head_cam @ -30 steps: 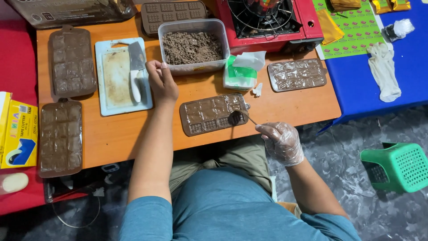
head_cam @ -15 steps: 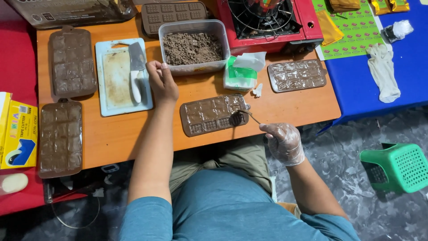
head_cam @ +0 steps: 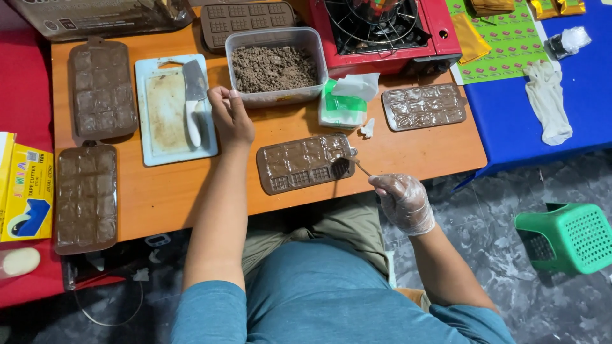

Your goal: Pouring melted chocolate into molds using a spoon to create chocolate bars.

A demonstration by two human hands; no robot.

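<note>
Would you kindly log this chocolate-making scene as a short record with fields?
right hand: gloved, holds a spoon over the chocolate mould
left hand: bare, rests beside the plastic tub of brown crumbs
mould state: mostly filled, near row of cavities looks unfilled
left of the left hand: cutting board with a cleaver
table: orange, also bears a clear mould

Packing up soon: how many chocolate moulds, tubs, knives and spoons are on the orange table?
Chocolate moulds: 5
Tub of crumbs: 1
Knife: 1
Spoon, in the right hand: 1
Total: 8
</note>
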